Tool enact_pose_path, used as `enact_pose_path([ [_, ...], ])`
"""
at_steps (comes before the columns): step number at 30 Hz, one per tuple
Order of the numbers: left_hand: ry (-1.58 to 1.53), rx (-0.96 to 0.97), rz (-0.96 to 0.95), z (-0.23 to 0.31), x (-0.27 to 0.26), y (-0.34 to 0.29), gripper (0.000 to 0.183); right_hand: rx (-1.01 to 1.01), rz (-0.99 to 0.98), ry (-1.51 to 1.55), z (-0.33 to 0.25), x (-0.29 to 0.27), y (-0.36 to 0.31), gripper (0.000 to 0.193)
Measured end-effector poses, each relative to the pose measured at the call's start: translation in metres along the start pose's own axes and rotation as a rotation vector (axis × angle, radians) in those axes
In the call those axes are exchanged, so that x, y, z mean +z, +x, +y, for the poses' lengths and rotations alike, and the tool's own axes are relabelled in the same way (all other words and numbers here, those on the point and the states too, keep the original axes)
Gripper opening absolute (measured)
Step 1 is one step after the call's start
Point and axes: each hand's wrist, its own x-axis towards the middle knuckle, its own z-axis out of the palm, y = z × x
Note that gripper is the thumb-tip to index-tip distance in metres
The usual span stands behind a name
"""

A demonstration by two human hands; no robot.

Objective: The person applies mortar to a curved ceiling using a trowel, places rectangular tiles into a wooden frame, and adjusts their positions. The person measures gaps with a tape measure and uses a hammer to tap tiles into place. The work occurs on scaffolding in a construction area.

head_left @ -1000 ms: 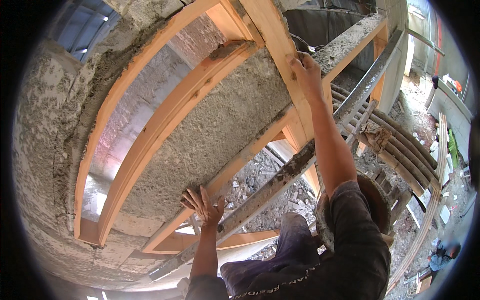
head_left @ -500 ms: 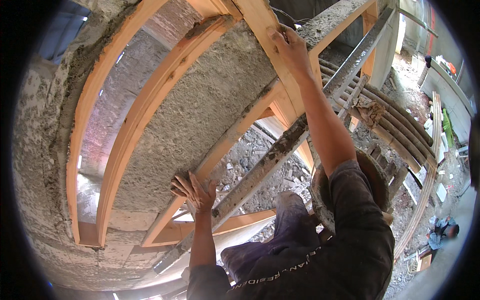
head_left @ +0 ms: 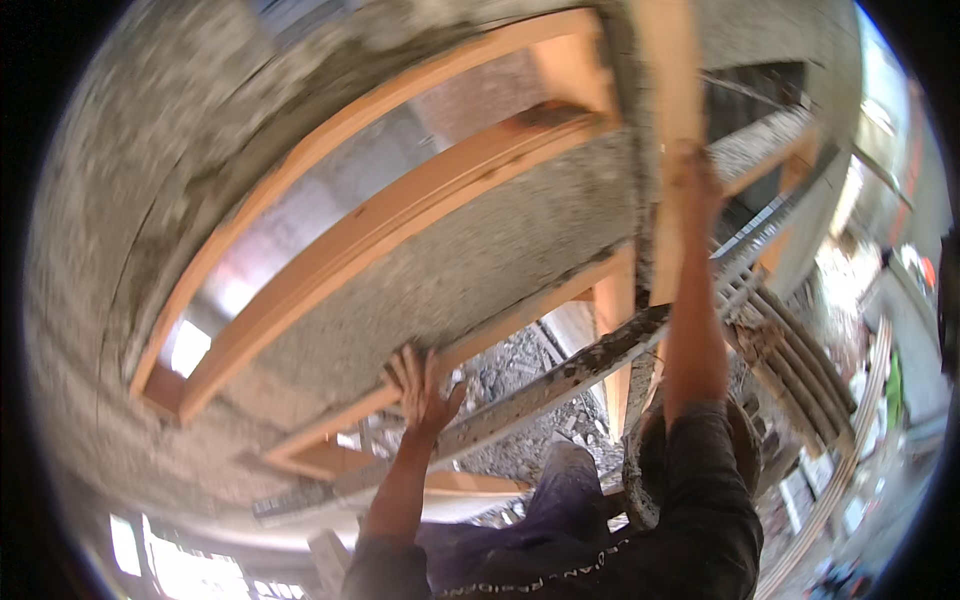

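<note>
construction site: timber formwork (head_left: 400,225), raw concrete (head_left: 100,250), rubble (head_left: 520,370)

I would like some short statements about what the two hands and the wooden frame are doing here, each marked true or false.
1. The left hand presses, fingers spread, against the rough concrete panel. True.
2. The right hand hangs down beside the leg. False: it reaches up to a wooden beam.
3. The left hand holds a hammer. False: it holds no tool.
4. Wooden beams frame the concrete panel. True.
5. Rubble lies below the frame. True.
</note>
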Motion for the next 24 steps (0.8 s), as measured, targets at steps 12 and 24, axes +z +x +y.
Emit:
enact_pose_path([
  [12, -0.561, -0.15, 0.214, 0.03, -0.097, -0.026, 0.068, 0.339, -0.271, 0.549, -0.261, -0.061, -0.124, 0.061],
  [24, -1.045, -0.71, 0.378, -0.11, -0.176, -0.133, 0.035, 0.261, -0.754, 1.13, -0.56, 0.012, -0.323, 0.074],
])
